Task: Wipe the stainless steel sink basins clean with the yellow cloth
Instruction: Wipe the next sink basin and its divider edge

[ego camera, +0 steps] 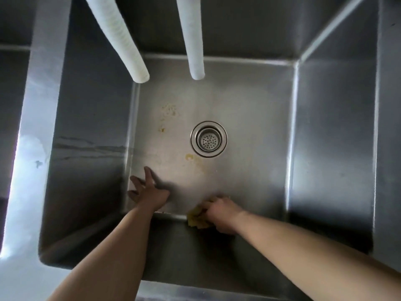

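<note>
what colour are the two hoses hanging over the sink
White, with faint yellowish staining on the left hose; right hose. Head view.

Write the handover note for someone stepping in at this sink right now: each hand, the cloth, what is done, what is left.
Right hand grips the yellow cloth at the near floor edge of the basin.
Left hand is open, fingers spread at the near-left corner.
Done: cannot tell from one picture.
Left: yellowish stains on the floor left of the drain, one stain just in front of it, and streaks on the left wall.
</note>
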